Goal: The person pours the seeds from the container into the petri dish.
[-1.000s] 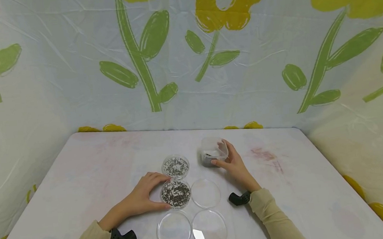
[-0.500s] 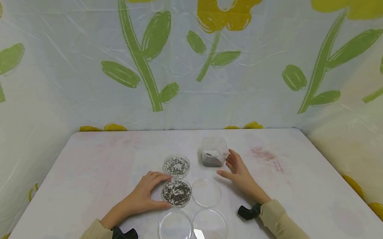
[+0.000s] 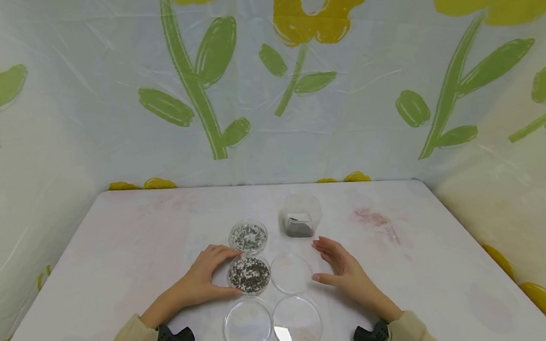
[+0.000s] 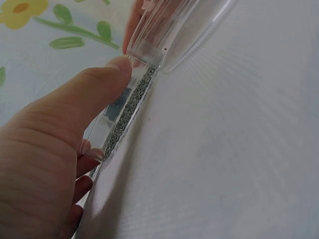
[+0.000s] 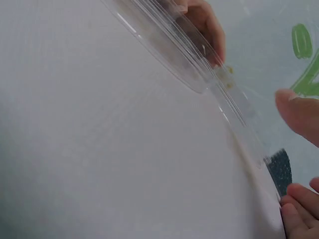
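My left hand holds a round clear petri dish at its left side, thumb at the near rim and fingers at the far rim. Dark granules mixed with white bits fill the bottom of that dish, and in the left wrist view they form a thin dark layer. My right hand holds nothing; its thumb and fingers are spread just right of a clear round lid or dish. Beyond that hand stands a squarish translucent tub with dark grey material inside.
Behind the held dish sits another petri dish with grey and white granules. Nearest the person lie two clear round pieces, one left and one right. A white cloth covers the table; a flower-print curtain encloses its back and sides.
My right hand has let go of the tub, leaving it standing, and drawn back toward the person, next to the middle clear piece. The left hand stays at its dish.
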`<control>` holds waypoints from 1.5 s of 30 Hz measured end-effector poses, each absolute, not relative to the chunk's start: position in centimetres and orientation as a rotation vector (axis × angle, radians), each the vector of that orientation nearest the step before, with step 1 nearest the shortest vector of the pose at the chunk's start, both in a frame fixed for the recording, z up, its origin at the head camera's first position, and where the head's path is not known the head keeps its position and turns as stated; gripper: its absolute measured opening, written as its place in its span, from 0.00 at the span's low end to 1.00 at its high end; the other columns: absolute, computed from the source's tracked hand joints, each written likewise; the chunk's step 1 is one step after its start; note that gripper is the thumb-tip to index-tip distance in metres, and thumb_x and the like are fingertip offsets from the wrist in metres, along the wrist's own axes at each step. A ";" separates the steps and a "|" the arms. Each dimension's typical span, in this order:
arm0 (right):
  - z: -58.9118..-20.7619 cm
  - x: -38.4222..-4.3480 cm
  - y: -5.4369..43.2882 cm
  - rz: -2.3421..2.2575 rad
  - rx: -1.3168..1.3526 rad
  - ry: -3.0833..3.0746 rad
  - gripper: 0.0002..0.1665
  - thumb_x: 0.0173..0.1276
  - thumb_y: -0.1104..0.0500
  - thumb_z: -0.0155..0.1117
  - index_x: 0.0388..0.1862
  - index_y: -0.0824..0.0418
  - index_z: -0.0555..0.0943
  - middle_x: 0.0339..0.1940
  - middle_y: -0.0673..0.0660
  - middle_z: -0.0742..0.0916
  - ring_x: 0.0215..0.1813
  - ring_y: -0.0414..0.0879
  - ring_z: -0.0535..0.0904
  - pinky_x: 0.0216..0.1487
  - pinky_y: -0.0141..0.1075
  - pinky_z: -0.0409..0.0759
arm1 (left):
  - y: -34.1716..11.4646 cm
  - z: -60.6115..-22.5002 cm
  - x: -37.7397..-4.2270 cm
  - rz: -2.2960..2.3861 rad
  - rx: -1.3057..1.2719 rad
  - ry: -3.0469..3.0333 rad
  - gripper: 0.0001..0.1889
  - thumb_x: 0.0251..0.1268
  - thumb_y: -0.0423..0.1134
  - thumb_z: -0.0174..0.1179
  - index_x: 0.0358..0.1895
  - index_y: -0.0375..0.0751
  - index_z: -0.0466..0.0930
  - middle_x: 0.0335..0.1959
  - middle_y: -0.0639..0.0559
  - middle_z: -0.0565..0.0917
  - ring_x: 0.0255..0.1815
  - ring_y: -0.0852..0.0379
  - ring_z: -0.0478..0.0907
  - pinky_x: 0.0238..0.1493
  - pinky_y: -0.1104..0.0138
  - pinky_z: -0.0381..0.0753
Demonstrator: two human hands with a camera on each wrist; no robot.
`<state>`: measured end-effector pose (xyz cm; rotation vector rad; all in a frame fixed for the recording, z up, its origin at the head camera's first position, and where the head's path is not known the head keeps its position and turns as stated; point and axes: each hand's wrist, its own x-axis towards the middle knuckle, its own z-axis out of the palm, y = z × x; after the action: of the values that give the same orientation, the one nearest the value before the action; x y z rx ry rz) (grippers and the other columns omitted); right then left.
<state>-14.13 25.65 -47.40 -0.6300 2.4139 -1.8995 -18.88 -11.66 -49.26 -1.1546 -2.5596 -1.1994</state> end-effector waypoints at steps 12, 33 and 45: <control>-46.6 -15.1 24.8 -1.454 -0.865 2.506 0.51 0.51 0.59 0.82 0.73 0.59 0.67 0.70 0.54 0.75 0.73 0.48 0.67 0.70 0.28 0.62 | -11.7 -49.0 -18.8 -1.202 -1.166 -2.552 0.43 0.46 0.64 0.73 0.67 0.51 0.73 0.62 0.61 0.75 0.63 0.57 0.67 0.63 0.45 0.66; -46.0 -16.4 23.6 -1.375 -0.920 2.535 0.54 0.42 0.67 0.83 0.71 0.66 0.69 0.70 0.63 0.75 0.72 0.57 0.67 0.70 0.26 0.58 | -11.6 -49.0 -18.7 -1.171 -1.166 -2.565 0.43 0.47 0.65 0.72 0.68 0.52 0.72 0.63 0.60 0.74 0.63 0.57 0.66 0.64 0.46 0.65; -44.4 -16.4 23.2 -1.404 -0.942 2.518 0.53 0.48 0.56 0.84 0.72 0.61 0.68 0.70 0.53 0.76 0.73 0.50 0.66 0.74 0.35 0.59 | -11.6 -49.0 -18.9 -1.150 -1.191 -2.543 0.43 0.48 0.64 0.72 0.68 0.49 0.73 0.62 0.57 0.75 0.62 0.55 0.67 0.62 0.45 0.67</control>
<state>-16.40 23.23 -44.40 -0.9416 2.5177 -1.4037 -18.91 -11.59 -48.98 -1.1914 -2.5428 -1.1501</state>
